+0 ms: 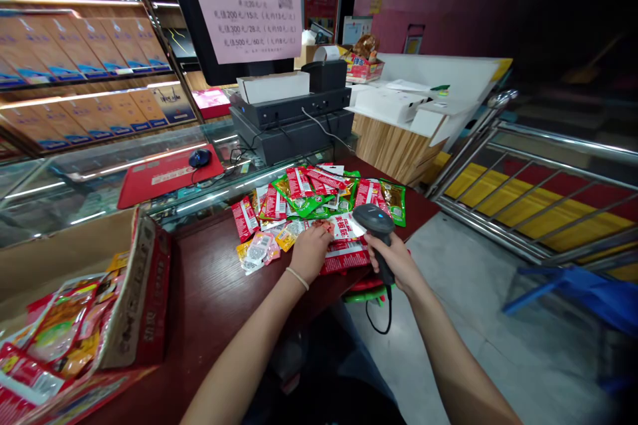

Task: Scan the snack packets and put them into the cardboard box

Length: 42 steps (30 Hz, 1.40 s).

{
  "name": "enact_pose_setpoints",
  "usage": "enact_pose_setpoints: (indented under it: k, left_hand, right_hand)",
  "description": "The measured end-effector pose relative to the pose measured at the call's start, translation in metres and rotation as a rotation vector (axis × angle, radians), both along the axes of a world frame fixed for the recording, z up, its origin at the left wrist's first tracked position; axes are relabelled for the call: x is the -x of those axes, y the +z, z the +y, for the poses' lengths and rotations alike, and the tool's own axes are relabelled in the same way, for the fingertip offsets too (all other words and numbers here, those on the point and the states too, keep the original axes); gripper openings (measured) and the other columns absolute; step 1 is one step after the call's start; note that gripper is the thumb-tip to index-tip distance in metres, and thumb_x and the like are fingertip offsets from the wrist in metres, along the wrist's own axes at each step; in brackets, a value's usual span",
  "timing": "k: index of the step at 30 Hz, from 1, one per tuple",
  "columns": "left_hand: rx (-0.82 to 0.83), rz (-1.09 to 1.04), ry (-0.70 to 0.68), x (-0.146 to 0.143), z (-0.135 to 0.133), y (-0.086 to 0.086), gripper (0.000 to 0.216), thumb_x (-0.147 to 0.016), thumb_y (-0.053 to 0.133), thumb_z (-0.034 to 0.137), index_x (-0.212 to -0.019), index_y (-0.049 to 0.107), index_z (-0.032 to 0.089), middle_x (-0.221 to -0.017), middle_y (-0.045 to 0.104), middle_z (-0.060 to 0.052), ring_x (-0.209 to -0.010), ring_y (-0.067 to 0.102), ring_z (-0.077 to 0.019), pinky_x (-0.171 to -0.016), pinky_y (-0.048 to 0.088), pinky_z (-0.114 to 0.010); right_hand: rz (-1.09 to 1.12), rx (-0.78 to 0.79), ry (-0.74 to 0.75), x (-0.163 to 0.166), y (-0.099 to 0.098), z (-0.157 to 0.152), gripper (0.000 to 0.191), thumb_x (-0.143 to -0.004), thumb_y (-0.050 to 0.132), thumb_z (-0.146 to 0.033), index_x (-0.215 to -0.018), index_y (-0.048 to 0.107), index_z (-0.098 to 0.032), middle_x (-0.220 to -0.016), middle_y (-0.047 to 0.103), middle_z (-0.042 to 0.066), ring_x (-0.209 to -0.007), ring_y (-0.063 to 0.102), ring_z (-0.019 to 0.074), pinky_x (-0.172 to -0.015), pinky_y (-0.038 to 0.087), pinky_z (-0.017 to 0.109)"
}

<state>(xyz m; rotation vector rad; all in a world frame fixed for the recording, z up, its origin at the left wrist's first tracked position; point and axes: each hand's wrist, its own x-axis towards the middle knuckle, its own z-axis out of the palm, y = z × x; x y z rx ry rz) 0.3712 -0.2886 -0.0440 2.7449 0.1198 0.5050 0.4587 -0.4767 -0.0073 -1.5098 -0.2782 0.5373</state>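
My right hand (396, 262) is wrapped round the handle of a black barcode scanner (375, 220), its cord hanging below. The scanner's head is over the right end of a white-and-red snack packet (343, 227). My left hand (312, 251), a pale band on its wrist, has its fingers closed on the left end of that packet. Beyond both hands lies a heap of red and green snack packets (302, 184). Small clear and yellow sachets (259, 251) lie left of my left hand. More red packets (349, 257) are under the held one.
An open cardboard box (149, 285) with several snack packets stands at the left on the dark red tabletop (209, 292). Behind are a glass counter, a red mat (169, 176) with a mouse (199, 158), and a monitor above a cash drawer (294, 133). Metal railing (558, 179) stands right.
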Motion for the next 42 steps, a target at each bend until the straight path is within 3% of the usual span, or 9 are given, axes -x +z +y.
enact_pose_setpoints:
  k: [6, 13, 19, 24, 27, 30, 36, 42]
  left_hand:
    - [0.089, -0.116, 0.033, 0.007, 0.005, -0.001, 0.02, -0.093, 0.047, 0.022, -0.092, 0.067, 0.021, -0.089, 0.063, -0.008, -0.09, 0.056, -0.0215, -0.081, 0.044, -0.033]
    - [0.201, -0.354, 0.214, 0.022, 0.017, 0.026, 0.022, -0.097, 0.035, 0.024, -0.092, 0.055, 0.019, -0.091, 0.056, -0.007, -0.088, 0.053, -0.0197, -0.083, 0.042, -0.033]
    - [0.557, -0.425, 0.43, 0.064, 0.052, 0.035, 0.013, -0.095, 0.038, 0.028, -0.095, 0.048, 0.021, -0.086, 0.054, -0.003, -0.08, 0.053, -0.0171, -0.076, 0.042, -0.029]
    - [1.017, -0.585, 0.584, 0.107, 0.088, 0.014, 0.019, -0.09, 0.047, 0.038, -0.092, 0.049, 0.02, -0.082, 0.054, 0.001, -0.076, 0.054, -0.0136, -0.074, 0.044, -0.026]
    - [1.322, -0.738, 0.578, 0.125, 0.101, 0.003, 0.028, -0.083, 0.057, 0.043, -0.094, 0.05, 0.018, -0.085, 0.058, 0.0, -0.076, 0.058, -0.0126, -0.075, 0.047, -0.026]
    - [1.5, -0.862, 0.536, 0.136, 0.11, 0.004, 0.036, -0.077, 0.066, 0.042, -0.097, 0.051, 0.018, -0.089, 0.062, 0.0, -0.078, 0.061, -0.0126, -0.078, 0.049, -0.028]
    - [1.637, -1.024, 0.485, 0.144, 0.125, 0.018, 0.037, -0.076, 0.07, 0.038, -0.106, 0.056, 0.02, -0.099, 0.068, -0.003, -0.081, 0.065, -0.0134, -0.079, 0.052, -0.029]
    - [1.648, -1.032, 0.433, 0.145, 0.134, 0.015, 0.039, -0.073, 0.074, 0.023, -0.109, 0.059, 0.022, -0.108, 0.069, -0.003, -0.093, 0.066, -0.0143, -0.086, 0.052, -0.029]
  right_hand:
    - [-0.024, -0.066, -0.012, 0.001, 0.007, -0.001, 0.038, -0.074, 0.073, -0.047, -0.087, 0.049, -0.021, -0.053, 0.053, -0.007, -0.037, 0.045, 0.0084, -0.034, 0.038, 0.021]
    - [-0.056, -0.138, 0.024, 0.006, 0.028, 0.009, 0.035, -0.075, 0.074, -0.045, -0.08, 0.049, -0.021, -0.055, 0.052, -0.006, -0.038, 0.045, 0.0086, -0.035, 0.04, 0.022]
    - [-0.07, -0.113, 0.13, 0.013, 0.038, 0.039, 0.034, -0.074, 0.074, -0.046, -0.074, 0.05, -0.022, -0.055, 0.053, -0.004, -0.038, 0.045, 0.0092, -0.036, 0.038, 0.023]
    - [-0.076, -0.107, 0.244, 0.028, 0.043, 0.075, 0.037, -0.07, 0.076, -0.048, -0.073, 0.05, -0.021, -0.053, 0.051, -0.005, -0.038, 0.046, 0.01, -0.036, 0.038, 0.024]
    - [-0.063, -0.108, 0.329, 0.039, 0.042, 0.1, 0.037, -0.07, 0.076, -0.048, -0.076, 0.05, -0.021, -0.055, 0.052, -0.005, -0.039, 0.046, 0.0097, -0.037, 0.039, 0.023]
    - [-0.074, -0.108, 0.434, 0.051, 0.041, 0.126, 0.037, -0.072, 0.074, -0.048, -0.076, 0.049, -0.021, -0.055, 0.051, -0.006, -0.038, 0.044, 0.0086, -0.036, 0.038, 0.023]
    - [-0.084, -0.095, 0.615, 0.072, 0.042, 0.17, 0.036, -0.073, 0.073, -0.047, -0.081, 0.048, -0.023, -0.051, 0.049, -0.007, -0.036, 0.043, 0.0098, -0.034, 0.036, 0.023]
    - [-0.095, -0.023, 0.659, 0.081, 0.031, 0.186, 0.037, -0.074, 0.072, -0.047, -0.091, 0.049, -0.025, -0.051, 0.052, -0.008, -0.034, 0.045, 0.0111, -0.033, 0.037, 0.023]
